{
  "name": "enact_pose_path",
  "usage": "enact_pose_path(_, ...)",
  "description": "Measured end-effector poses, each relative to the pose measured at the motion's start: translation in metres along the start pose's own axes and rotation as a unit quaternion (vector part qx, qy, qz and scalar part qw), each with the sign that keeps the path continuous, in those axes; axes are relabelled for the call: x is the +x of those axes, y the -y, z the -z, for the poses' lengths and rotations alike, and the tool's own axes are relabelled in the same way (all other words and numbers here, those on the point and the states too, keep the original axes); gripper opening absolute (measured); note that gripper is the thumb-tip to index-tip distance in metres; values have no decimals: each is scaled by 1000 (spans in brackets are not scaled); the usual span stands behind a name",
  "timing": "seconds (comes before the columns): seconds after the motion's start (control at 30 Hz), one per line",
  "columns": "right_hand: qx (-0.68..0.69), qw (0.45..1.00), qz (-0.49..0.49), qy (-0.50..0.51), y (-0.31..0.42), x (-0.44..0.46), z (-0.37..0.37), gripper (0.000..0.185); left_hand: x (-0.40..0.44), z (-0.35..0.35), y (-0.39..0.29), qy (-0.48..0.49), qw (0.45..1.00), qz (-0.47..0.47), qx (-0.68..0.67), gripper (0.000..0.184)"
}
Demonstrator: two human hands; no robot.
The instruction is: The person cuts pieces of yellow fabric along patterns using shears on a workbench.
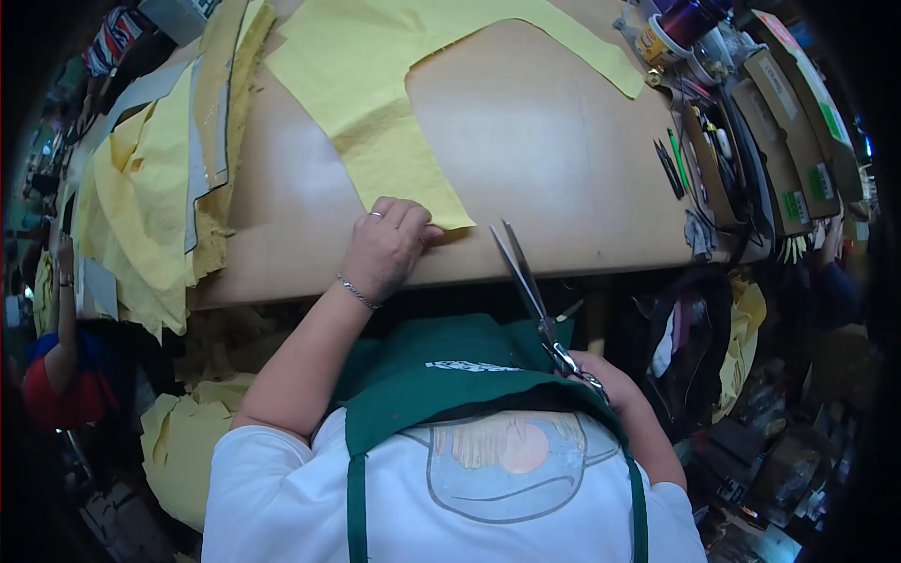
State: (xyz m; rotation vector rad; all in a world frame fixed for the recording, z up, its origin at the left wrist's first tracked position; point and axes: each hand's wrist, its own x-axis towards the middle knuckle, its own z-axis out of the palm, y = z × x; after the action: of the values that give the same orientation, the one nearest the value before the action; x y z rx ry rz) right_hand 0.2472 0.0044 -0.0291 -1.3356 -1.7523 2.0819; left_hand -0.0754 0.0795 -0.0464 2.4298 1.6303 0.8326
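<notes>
The left hand (389, 239) grasps the near end of the yellow sheet (383, 131), which lies on the table (535, 122). The right hand (608, 377) clasps the scissors (547, 328) by their handles, blades slightly parted, tips near the sheet's corner but apart. Pens (678, 159) lie farther right; yellow cloth (141, 183) hangs at left.

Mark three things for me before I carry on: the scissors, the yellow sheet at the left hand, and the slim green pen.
Scissors (546, 328): head view, on the pivot between blades and handles.
Yellow sheet (366, 98): head view, on its broad part.
Green pen (678, 159): head view, mid-barrel.
</notes>
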Motion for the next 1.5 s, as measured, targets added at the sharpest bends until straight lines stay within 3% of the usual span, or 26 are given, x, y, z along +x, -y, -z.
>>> enact_pose_path(0.37, -85, 994, -43, 60, 20, 21, 7, 61, 2, 18, -14, 132, 991, -3, 31, 28)
enact_pose_path(0.47, -76, 994, -50, 55, 22, 22, 6, 66, -9, 5, -28, 32, 995, -57, 71, 27)
enact_pose_path(0.57, -62, 993, -75, 59, 29, 20, 6, 66, -19, -8, -32, 30, 993, -63, 90, 28)
enact_pose_path(0.67, -70, 993, -79, 54, 30, 20, 8, 63, -20, -1, -37, 35, 998, -44, -29, 31)
enact_pose_path(0.77, -146, 987, -67, 28, 22, 8, 24, 59, 0, 23, -28, -31, 998, 2, -56, 33)
enact_pose_path(0.8, -139, 986, -84, 22, 30, -2, 34, 61, 10, 22, -1, -110, 993, 26, -31, 37)
enact_pose_path(0.87, -176, 977, -96, -70, 46, -20, 55, 54, 39, 34, 60, -162, 975, 144, 39, 43)
enact_pose_path(0.97, -356, 891, -67, -273, 68, -21, 96, 44, 71, 26, 110, -27, 953, 259, 157, 54)
enact_pose_path(1.03, -376, 832, -67, -401, 79, 7, 127, 40, 87, 18, 114, 106, 920, 321, 197, 57)
enact_pose_path(1.1, -391, 799, -2, -456, 89, 41, 158, 36, 85, 11, 125, 145, 907, 351, 184, 58)
enact_pose_path(1.23, -354, 808, 44, -469, 80, 128, 227, 32, 55, 24, 140, 131, 909, 355, 177, 58)
enact_pose_path(1.27, -393, 786, 38, -476, 85, 147, 234, 30, 50, 33, 137, 142, 904, 364, 175, 58)
enact_pose_path(1.3, -430, 763, 31, -481, 90, 163, 236, 28, 45, 43, 134, 155, 898, 373, 174, 57)
enact_pose_path(1.4, -427, 757, 63, -490, 105, 199, 240, 23, 29, 49, 145, 148, 920, 324, 164, 55)
enact_pose_path(1.5, -391, 753, 53, -527, 91, 226, 237, 28, 35, 49, 136, 154, 913, 335, 174, 55)
